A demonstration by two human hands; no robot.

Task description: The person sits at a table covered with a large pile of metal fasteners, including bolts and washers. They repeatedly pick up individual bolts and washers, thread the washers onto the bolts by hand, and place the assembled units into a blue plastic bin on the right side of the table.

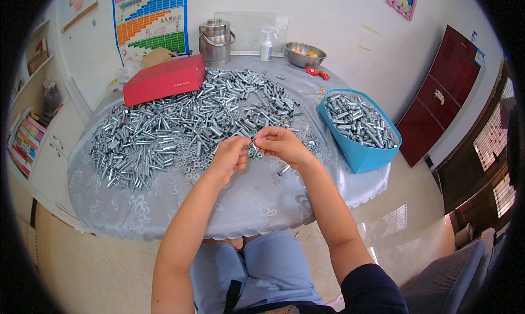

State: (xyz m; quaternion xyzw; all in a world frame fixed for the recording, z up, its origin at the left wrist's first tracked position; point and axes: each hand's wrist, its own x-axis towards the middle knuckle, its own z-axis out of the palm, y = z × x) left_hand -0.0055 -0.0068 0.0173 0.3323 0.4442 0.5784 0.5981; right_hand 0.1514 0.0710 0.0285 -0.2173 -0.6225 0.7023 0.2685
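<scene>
My left hand (230,154) is closed in a pinch on a slim metal bolt (250,145) above the table's near middle. Fingertips of my right hand (280,145) meet it from the other side, closed on a small part that they mostly hide. Behind and to the left of both hands spreads a wide heap of silvery metal bolts and sleeves (158,125). Many flat washers and nuts (192,160) lie along the heap's near edge, beside my left hand. One loose bolt (284,170) rests just below my right hand.
A blue fabric bin (358,158) full of similar bolts stands at the right. On the heap's far left sits a red box (164,80). A steel pot (216,43), a spray bottle (266,45) and a metal bowl (305,55) line the back of the cloth-covered table (262,204).
</scene>
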